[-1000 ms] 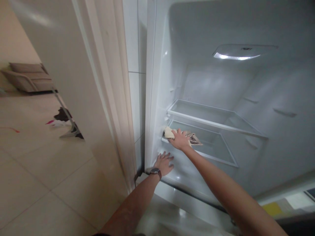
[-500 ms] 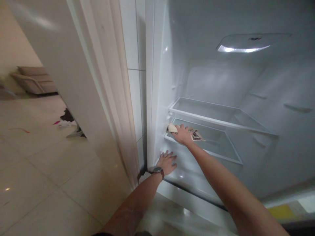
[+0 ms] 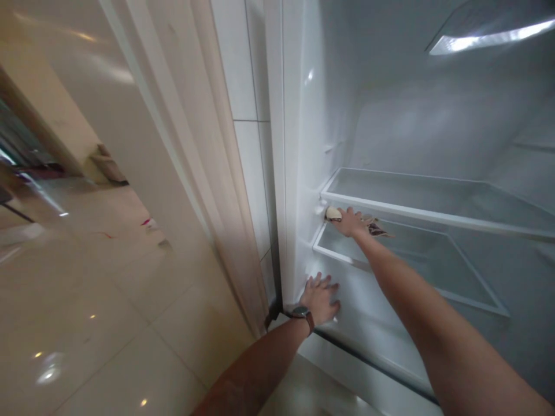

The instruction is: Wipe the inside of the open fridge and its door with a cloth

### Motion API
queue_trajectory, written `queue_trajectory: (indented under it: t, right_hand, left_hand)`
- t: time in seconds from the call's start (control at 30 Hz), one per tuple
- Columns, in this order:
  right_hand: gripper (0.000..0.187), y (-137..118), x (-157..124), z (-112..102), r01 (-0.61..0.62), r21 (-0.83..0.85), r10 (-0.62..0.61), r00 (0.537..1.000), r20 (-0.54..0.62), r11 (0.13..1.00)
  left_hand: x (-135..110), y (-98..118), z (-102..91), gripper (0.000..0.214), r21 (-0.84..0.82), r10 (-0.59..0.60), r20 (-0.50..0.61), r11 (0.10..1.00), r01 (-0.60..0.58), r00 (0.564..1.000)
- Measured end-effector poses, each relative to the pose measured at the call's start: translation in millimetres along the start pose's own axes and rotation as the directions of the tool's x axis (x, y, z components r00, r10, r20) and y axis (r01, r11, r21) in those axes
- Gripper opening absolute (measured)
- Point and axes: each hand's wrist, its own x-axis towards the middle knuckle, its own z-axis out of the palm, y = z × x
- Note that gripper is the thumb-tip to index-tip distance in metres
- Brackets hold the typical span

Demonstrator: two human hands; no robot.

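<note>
I look into an empty white fridge [image 3: 299,144] with its door open. My right hand [image 3: 350,222] presses a beige patterned cloth [image 3: 333,214] onto the lower glass shelf [image 3: 455,283], near its back left corner, just under the upper glass shelf [image 3: 433,205]. My left hand [image 3: 319,297], with a dark watch on the wrist, lies flat with spread fingers on the fridge floor at the front left corner. It holds nothing.
The open fridge door [image 3: 143,144] stands to the left. A white tiled wall strip [image 3: 251,115] runs beside the fridge. Glossy beige floor tiles [image 3: 87,300] spread left, with blurred furniture far back. A lit lamp [image 3: 485,37] glows in the fridge ceiling.
My right hand has slid the cloth deeper along the lower shelf toward the back left. The view has swung closer and to the left. My left hand stays planted on the fridge floor.
</note>
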Motion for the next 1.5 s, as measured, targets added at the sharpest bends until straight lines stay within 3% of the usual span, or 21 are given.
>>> queue_trajectory:
  t: [0.13,0.3,0.63,0.9,1.13,1.37,1.5]
  right_hand:
    - [0.060,1,23,4,-0.062,0.144,0.073,0.995,-0.070,0.988]
    - [0.063,-1,45,10,-0.112,0.187,0.134,0.984,-0.114,0.976]
    - [0.063,6,31,8,-0.029,0.070,0.034,0.997,-0.073,0.997]
    - [0.062,-4,-6,-2,0.039,0.019,-0.039,0.998,-0.044,0.999]
    - [0.062,-32,-75,-13,0.087,0.037,-0.084,0.994,-0.070,0.996]
    - [0.056,-40,-129,-30,0.148,0.258,-0.178,0.979,0.096,0.955]
    - [0.053,-44,-126,-27,0.073,0.376,-0.082,0.997,0.007,0.924]
  left_hand:
    - [-1,-1,3.5,0.062,-0.011,0.006,-0.029,1.000,-0.007,1.000]
    - [0,-3,6.1,0.063,0.010,0.010,-0.017,1.000,-0.010,1.000]
    - [0,-2,3.5,0.063,-0.020,0.006,-0.004,1.000,-0.006,1.000]
    - [3,-2,7.4,0.061,-0.066,-0.016,-0.046,0.998,0.013,0.999]
    - [4,-2,6.8,0.061,-0.017,-0.016,-0.027,1.000,0.015,1.000]
    - [5,0,5.5,0.059,-0.017,-0.014,-0.031,1.000,0.013,0.999]
    - [4,2,3.7,0.057,-0.011,-0.024,-0.020,1.000,0.024,1.000]
